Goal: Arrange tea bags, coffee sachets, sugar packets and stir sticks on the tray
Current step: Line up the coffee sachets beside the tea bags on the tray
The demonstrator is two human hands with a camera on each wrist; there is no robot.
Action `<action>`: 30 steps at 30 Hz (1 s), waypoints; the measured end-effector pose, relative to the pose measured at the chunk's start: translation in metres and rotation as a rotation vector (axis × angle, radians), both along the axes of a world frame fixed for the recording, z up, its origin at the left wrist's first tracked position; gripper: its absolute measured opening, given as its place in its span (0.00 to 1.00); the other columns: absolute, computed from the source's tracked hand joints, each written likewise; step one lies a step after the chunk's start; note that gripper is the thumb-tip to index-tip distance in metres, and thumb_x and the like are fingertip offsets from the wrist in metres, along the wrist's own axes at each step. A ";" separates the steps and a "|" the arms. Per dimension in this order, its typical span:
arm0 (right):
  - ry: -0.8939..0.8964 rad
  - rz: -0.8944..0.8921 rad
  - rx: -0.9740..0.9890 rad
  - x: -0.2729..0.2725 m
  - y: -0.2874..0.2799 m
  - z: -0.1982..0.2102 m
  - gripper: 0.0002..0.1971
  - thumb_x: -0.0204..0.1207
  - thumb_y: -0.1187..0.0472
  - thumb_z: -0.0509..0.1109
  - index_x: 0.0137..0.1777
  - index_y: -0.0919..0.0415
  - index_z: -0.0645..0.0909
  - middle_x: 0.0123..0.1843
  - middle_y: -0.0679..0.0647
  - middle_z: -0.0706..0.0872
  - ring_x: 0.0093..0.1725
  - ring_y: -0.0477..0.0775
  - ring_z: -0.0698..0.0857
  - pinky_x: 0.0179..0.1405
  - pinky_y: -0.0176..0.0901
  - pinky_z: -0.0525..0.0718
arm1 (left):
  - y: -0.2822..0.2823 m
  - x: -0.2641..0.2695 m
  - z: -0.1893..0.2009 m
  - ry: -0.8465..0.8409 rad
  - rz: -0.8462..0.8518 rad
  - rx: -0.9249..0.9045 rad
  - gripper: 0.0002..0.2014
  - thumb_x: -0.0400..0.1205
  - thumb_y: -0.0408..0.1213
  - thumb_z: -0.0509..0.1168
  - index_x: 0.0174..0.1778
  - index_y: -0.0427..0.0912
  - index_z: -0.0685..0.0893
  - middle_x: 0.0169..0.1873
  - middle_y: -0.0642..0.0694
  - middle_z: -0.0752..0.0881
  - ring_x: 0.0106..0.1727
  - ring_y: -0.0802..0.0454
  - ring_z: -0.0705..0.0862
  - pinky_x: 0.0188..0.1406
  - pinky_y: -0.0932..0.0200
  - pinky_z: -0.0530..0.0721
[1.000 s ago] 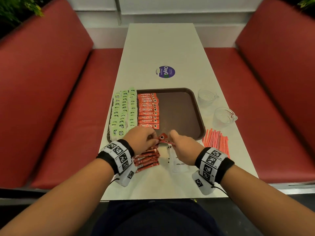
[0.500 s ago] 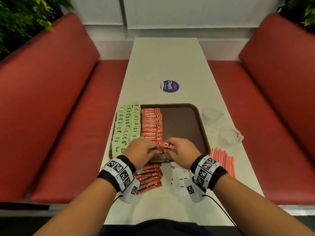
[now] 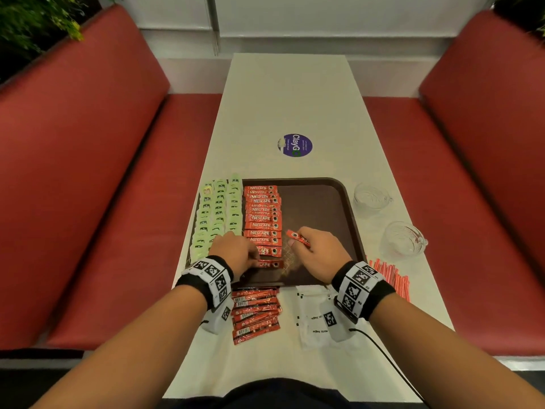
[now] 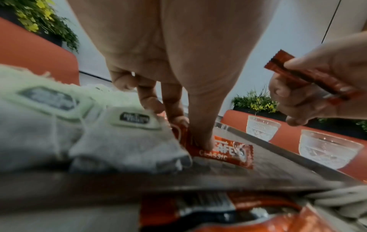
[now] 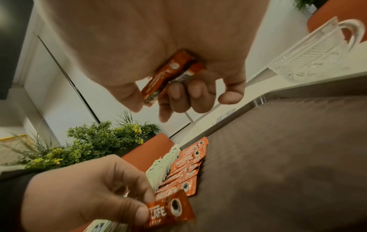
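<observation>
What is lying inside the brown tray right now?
Inside the tray: rows of green tea bags and a column of coffee sachets. The left hand sets one more sachet down, hiding whatever lies beneath it.

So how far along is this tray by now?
Partway. Tea bags and a column of coffee sachets already line the tray. The left hand sets another sachet down; the right hand holds more. Spare sachets, sugar packets and stir sticks wait outside.
</observation>
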State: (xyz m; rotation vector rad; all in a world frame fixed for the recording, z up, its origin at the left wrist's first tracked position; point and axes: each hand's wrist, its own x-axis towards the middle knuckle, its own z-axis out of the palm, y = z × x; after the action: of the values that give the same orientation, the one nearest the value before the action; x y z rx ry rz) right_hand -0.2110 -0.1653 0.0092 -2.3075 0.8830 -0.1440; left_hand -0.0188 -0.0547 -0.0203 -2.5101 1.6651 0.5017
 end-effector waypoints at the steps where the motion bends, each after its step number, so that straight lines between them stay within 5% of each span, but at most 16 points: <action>1: -0.002 -0.002 0.005 0.000 -0.001 0.000 0.16 0.85 0.44 0.61 0.38 0.50 0.72 0.33 0.47 0.80 0.35 0.51 0.81 0.37 0.51 0.78 | -0.002 -0.001 -0.003 -0.018 -0.009 0.010 0.09 0.79 0.59 0.69 0.50 0.61 0.88 0.49 0.58 0.87 0.59 0.50 0.78 0.61 0.46 0.74; 10: 0.008 0.005 0.127 -0.003 -0.003 -0.005 0.13 0.83 0.50 0.51 0.40 0.52 0.71 0.34 0.51 0.79 0.35 0.54 0.79 0.39 0.51 0.76 | -0.009 -0.004 -0.014 -0.050 -0.040 -0.046 0.14 0.78 0.60 0.70 0.56 0.61 0.85 0.55 0.56 0.85 0.59 0.49 0.79 0.61 0.47 0.76; 14: 0.039 0.004 0.113 -0.002 -0.005 -0.007 0.12 0.87 0.58 0.54 0.40 0.54 0.71 0.35 0.53 0.79 0.36 0.55 0.79 0.39 0.51 0.76 | -0.013 -0.006 -0.015 -0.092 -0.091 -0.009 0.13 0.79 0.59 0.69 0.57 0.61 0.84 0.57 0.53 0.83 0.62 0.48 0.78 0.62 0.47 0.76; 19: 0.088 0.057 0.100 0.000 -0.005 -0.008 0.14 0.86 0.59 0.55 0.37 0.51 0.67 0.35 0.53 0.78 0.36 0.54 0.77 0.39 0.52 0.76 | -0.022 -0.005 -0.010 -0.097 -0.092 -0.010 0.13 0.79 0.58 0.69 0.57 0.60 0.85 0.57 0.52 0.84 0.61 0.48 0.79 0.61 0.48 0.75; 23: 0.145 0.085 0.097 0.001 -0.007 -0.011 0.09 0.87 0.56 0.57 0.44 0.54 0.72 0.39 0.53 0.82 0.37 0.54 0.80 0.39 0.50 0.78 | -0.023 -0.004 -0.010 -0.061 -0.077 -0.023 0.15 0.79 0.60 0.69 0.57 0.59 0.85 0.56 0.53 0.85 0.60 0.48 0.79 0.61 0.48 0.75; 27: 0.174 0.131 0.083 0.002 -0.008 -0.012 0.04 0.87 0.55 0.60 0.51 0.51 0.75 0.43 0.52 0.85 0.39 0.53 0.83 0.38 0.45 0.79 | -0.019 -0.008 0.001 0.100 -0.029 -0.298 0.17 0.85 0.60 0.59 0.53 0.55 0.87 0.47 0.57 0.86 0.51 0.53 0.81 0.60 0.47 0.77; 30: 0.151 0.186 0.062 0.004 -0.008 -0.012 0.05 0.86 0.55 0.62 0.56 0.52 0.78 0.48 0.52 0.87 0.46 0.55 0.84 0.47 0.50 0.83 | -0.016 -0.013 0.015 0.268 -0.078 -0.446 0.14 0.85 0.57 0.61 0.56 0.56 0.87 0.47 0.59 0.87 0.52 0.56 0.80 0.57 0.50 0.77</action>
State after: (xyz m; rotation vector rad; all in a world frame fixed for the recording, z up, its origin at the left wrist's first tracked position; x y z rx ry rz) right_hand -0.2066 -0.1730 -0.0030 -2.3507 0.7296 0.1372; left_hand -0.0321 -0.0706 -0.0055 -2.7580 2.1777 0.5277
